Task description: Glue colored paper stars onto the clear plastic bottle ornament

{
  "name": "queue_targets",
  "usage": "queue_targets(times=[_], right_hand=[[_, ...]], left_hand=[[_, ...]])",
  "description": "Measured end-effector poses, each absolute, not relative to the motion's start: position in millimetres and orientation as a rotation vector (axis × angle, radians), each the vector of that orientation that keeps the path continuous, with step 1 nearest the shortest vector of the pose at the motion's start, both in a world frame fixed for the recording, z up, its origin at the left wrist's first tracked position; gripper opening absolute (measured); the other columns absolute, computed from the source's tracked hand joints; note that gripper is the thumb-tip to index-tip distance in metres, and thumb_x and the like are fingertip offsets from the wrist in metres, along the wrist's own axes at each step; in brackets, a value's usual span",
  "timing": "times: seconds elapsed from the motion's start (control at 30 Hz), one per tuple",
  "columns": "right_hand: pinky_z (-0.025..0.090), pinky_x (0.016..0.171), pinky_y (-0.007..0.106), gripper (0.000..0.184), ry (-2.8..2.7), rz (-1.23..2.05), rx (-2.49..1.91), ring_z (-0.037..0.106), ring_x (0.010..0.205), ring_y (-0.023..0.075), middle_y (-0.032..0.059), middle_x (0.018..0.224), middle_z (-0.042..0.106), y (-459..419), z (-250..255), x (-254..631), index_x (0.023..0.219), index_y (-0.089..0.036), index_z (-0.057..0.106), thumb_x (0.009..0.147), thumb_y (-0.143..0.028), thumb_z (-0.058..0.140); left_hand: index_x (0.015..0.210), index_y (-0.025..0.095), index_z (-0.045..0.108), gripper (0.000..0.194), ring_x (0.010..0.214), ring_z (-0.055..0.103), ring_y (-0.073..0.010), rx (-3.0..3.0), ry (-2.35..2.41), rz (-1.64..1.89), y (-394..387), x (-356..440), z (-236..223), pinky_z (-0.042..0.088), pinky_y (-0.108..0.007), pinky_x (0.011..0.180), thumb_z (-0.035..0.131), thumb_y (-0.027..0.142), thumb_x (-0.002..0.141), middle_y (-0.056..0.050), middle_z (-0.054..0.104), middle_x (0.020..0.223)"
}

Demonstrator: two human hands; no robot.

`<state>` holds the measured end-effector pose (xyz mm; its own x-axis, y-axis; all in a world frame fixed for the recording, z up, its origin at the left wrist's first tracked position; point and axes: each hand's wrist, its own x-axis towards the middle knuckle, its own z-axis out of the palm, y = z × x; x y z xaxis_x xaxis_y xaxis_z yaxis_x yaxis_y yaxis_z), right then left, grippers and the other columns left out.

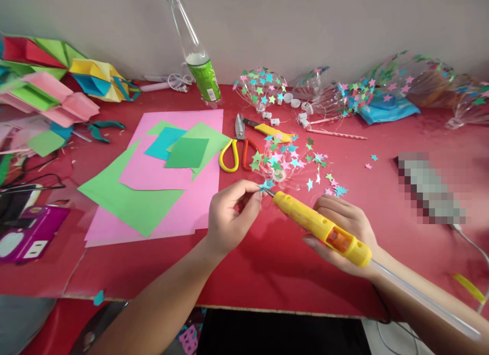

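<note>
Between thumb and forefinger, my left hand (234, 217) pinches a small blue paper star (267, 184). My right hand (346, 222) is wrapped round a yellow hot glue gun (323, 226), and a clear glue stick (424, 296) juts out of its back end. The gun's metal nozzle touches or nearly touches the star. Just beyond the hands lies a clear plastic piece (279, 176) with coloured stars on its thin strips. Loose paper stars (334, 183) are scattered to its right.
Scissors (239, 141) and a yellow utility knife (273, 132) lie past the hands. Pink and green paper sheets (153, 212) spread to the left. A tall bottle (204, 75) stands at the wall, near star-covered plastic pieces (262, 85). A blurred-out object (430, 187) with a cable lies right.
</note>
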<state>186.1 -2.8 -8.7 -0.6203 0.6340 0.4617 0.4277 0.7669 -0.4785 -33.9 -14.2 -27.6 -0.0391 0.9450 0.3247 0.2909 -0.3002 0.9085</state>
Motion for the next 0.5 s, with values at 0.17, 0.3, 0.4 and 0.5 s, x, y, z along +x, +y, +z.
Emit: queue_targets(times=[0.17,0.3,0.4,0.5], right_hand=[[0.035,0.053,0.029,0.022,-2.326,0.454,-0.786,0.042,0.057,0.0134,0.0014,0.062,0.047,-2.9,-10.3,187.2,0.067,-0.018,0.050,0.085,-0.029,0.055],[0.035,0.053,0.029,0.022,-2.325,0.448,-0.790,0.041,0.057,0.0133,0.0012,0.062,0.046,-3.0,-10.3,187.2,0.067,-0.018,0.049,0.085,-0.029,0.056],[0.035,0.053,0.028,0.022,-2.327,0.448,-0.794,0.041,0.057,0.0131,0.0009,0.062,0.046,-3.2,-8.9,186.5,0.067,-0.018,0.049,0.085,-0.029,0.056],[0.035,0.053,0.028,0.023,-2.332,0.452,-0.824,0.042,0.056,0.0124,0.0000,0.061,0.045,-3.6,-7.6,186.5,0.066,-0.019,0.048,0.085,-0.028,0.057]], left_hand=[[0.079,0.018,0.059,0.012,0.050,0.049,-0.0076,1.644,1.306,1.383,-13.9,-33.2,-26.4,0.040,-0.019,0.048,0.054,0.019,0.090,0.004,0.056,0.059],[0.079,0.018,0.059,0.012,0.049,0.050,-0.0079,1.688,1.325,1.391,-13.8,-33.1,-25.4,0.040,-0.019,0.048,0.053,0.018,0.090,0.004,0.055,0.058],[0.078,0.018,0.058,0.013,0.052,0.052,-0.0089,1.835,1.361,1.401,-11.7,-33.9,-23.8,0.042,-0.020,0.050,0.052,0.015,0.089,0.003,0.056,0.060],[0.079,0.017,0.058,0.011,0.049,0.046,-0.0082,2.153,1.381,1.421,-9.3,-36.2,-21.4,0.038,-0.021,0.048,0.054,0.010,0.085,0.003,0.055,0.060]])
